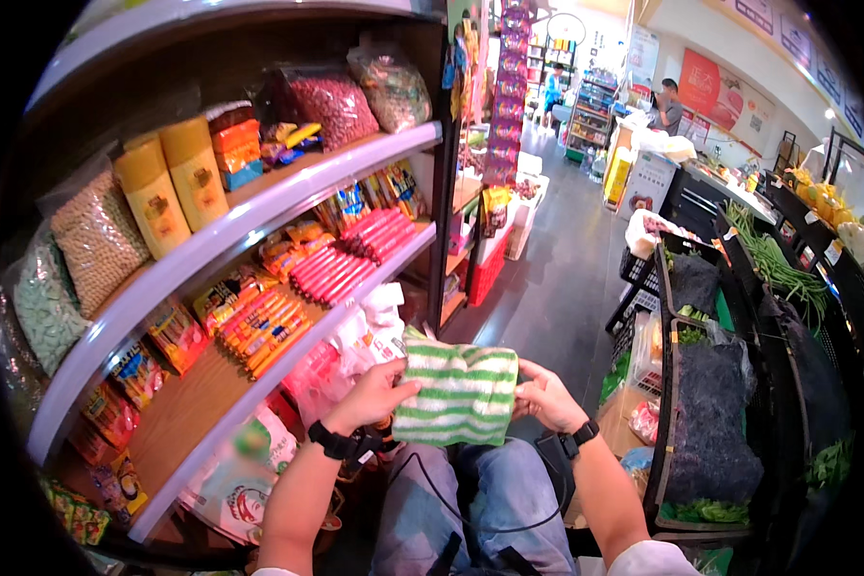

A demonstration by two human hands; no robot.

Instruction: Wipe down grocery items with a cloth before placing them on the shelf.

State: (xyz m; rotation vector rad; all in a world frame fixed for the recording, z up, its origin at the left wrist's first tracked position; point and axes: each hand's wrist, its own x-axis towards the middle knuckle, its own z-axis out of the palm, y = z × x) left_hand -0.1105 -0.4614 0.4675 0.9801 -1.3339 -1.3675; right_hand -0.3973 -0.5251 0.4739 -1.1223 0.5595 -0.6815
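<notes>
Between my two hands is a green-and-white striped cloth (455, 394), spread flat above my knees. My left hand (366, 398) pinches its left edge between thumb and fingers. At the opposite edge, my right hand (549, 397) grips the cloth near its right side. Each wrist wears a black strap, and a black cable loops across my jeans (475, 497). Just left of the cloth, white and pink plastic bags (331, 371) hang below the shelf edge.
Left, a curved wooden shelf (180, 399) carries red-wrapped sausages (331, 276), snack packs and bagged beans (99, 241). Black produce racks (713, 425) with dark covers and long green beans (777, 259) stand right. A dark-floored aisle (569, 237) runs ahead; a person (667, 108) stands behind the counter.
</notes>
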